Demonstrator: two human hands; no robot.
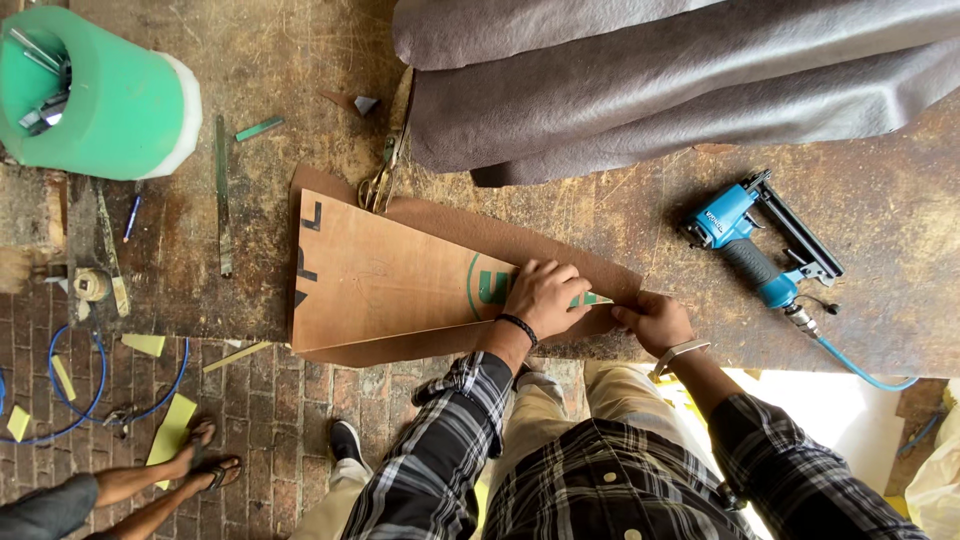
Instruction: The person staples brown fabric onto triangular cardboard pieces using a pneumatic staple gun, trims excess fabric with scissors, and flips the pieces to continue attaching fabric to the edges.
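A tapered cardboard template point(380, 275) lies flat on a piece of brown leather point(480, 235) at the near edge of the worn wooden bench point(250, 80). My left hand point(545, 297) presses down on the narrow end of the template, fingers spread flat. My right hand point(655, 320) sits just right of the template's tip, fingers pinched at the leather's edge; what it holds between them is hidden. Scissors point(385, 165) rest on the bench at the leather's far corner.
A blue pneumatic stapler point(750, 245) with a hose lies to the right. Folded dark leather point(650, 80) covers the far right. A green tub point(90, 95) with tools stands far left, beside a metal ruler point(222, 195). Another person's sandalled feet point(205, 455) are on the brick floor.
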